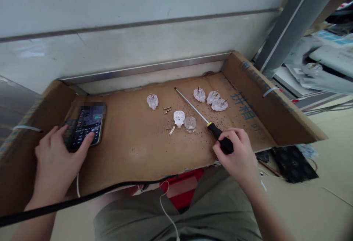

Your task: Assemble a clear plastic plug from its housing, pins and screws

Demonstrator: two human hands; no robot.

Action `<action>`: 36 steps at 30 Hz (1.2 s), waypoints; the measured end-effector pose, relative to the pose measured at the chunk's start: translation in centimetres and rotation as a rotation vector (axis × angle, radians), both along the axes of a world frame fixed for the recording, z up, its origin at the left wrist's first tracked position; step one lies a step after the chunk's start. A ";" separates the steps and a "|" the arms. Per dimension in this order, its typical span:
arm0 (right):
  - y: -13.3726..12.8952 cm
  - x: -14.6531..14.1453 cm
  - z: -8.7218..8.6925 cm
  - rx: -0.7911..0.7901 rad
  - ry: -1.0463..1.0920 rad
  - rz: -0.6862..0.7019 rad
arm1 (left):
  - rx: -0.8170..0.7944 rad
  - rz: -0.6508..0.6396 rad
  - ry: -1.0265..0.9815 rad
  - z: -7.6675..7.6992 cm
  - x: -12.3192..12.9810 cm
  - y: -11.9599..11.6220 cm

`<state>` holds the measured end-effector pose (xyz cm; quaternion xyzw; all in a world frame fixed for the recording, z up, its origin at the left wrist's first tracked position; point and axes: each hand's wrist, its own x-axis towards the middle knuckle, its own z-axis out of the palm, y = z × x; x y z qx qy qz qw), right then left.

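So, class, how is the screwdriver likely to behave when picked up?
The screwdriver should stay stiff, since its shaft looks straight and metallic. It probably feels handle-heavy, as the black handle is far thicker.

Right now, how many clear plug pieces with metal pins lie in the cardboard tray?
4: one plug piece left of the screwdriver; three grouped right of its shaft: left, middle, right.

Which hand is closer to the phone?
Left: the left hand is at the phone, its thumb over it; the right hand is across the tray, holding the screwdriver.
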<state>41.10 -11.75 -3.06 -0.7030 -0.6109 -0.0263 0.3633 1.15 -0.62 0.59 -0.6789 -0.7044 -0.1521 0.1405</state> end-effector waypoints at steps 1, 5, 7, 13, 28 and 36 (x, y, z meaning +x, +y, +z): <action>0.0 0.0 0.0 -0.001 0.002 0.000 | 0.026 -0.008 0.000 0.1 0.6 -0.1; 0.0 -0.1 0.0 0.002 0.002 -0.003 | 0.015 -0.023 0.102 0.3 3.5 0.1; 0.1 -0.1 -0.1 0.003 -0.001 -0.008 | 0.005 -0.039 0.143 0.2 4.4 0.4; 0.1 -0.1 -0.4 0.010 -0.004 -0.019 | 0.005 0.016 0.147 0.1 4.3 0.5; 0.1 0.0 -0.3 0.015 0.013 0.000 | 0.122 0.002 -0.045 0.5 3.5 0.5; 0.1 -0.1 -0.3 0.015 0.036 0.006 | 0.075 -0.312 -0.060 1.3 7.1 1.5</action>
